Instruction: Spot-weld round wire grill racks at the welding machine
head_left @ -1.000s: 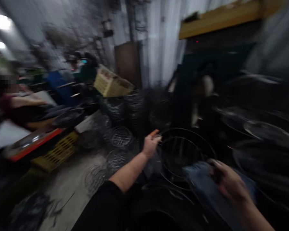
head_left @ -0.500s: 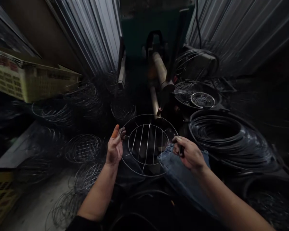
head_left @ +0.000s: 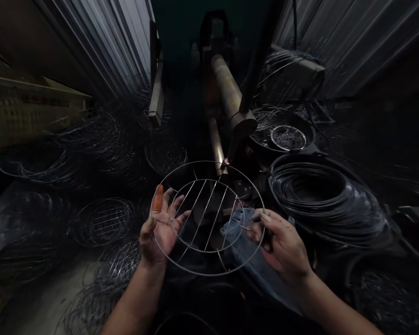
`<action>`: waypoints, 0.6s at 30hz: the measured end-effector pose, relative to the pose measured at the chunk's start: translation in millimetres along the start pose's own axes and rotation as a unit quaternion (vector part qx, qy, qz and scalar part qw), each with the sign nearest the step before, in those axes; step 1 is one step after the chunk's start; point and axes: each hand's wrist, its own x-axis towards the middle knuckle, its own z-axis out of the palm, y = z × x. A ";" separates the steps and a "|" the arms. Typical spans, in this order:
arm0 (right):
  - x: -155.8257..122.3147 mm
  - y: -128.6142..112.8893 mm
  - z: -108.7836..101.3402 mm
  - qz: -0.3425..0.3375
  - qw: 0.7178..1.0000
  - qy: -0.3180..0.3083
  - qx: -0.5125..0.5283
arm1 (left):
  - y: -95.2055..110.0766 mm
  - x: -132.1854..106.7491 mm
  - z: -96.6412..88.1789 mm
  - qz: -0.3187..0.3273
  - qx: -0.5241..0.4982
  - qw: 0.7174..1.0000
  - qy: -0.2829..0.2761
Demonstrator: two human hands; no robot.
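A round wire rack (head_left: 205, 251), made of an outer ring, a smaller inner ring and several parallel bars, hangs tilted in front of me. My right hand (head_left: 281, 239) pinches its outer ring at the right side between thumb and fingers. At the opposite side my left hand (head_left: 162, 235) has its fingers spread behind the rack, and the ring crosses by the thumb and palm. An orange cover (head_left: 158, 198) sits on one left finger. Just beyond the rack's far edge is the tip of the lower metal rod (head_left: 217, 144) of a machine, below a thicker cylinder (head_left: 230, 88).
A big coil of dark wire (head_left: 310, 186) lies at right. Behind it stands a pan (head_left: 312, 135) holding a small round dish (head_left: 288, 138). Wire racks (head_left: 106, 221) and rings are heaped at left, near a yellow crate (head_left: 35, 111). Blue denim cloth (head_left: 256, 260) lies beneath my right hand.
The rack has turned clockwise, its bars now slanting, and has come nearer. My left fingers have spread from a pinch on the ring. My right hand still pinches it. The view has shifted.
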 end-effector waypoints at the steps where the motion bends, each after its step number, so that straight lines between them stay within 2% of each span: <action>1: -3.4 -2.1 -0.2 0.000 1.000 -0.007 0.007 | 3.3 -1.6 3.5 -0.002 0.003 1.000 0.006; 8: -12.8 -19.3 -2.7 -0.011 0.999 -0.027 0.020 | 18.1 -0.8 23.5 0.005 0.035 0.999 0.030; 14: 5.2 -18.8 -10.2 -0.051 0.999 0.002 0.012 | 11.4 23.7 30.3 0.002 0.065 0.997 0.037; 18: 5.5 -14.9 -17.8 -0.062 0.998 -0.008 0.008 | 4.9 29.3 34.6 -0.004 0.068 0.996 0.054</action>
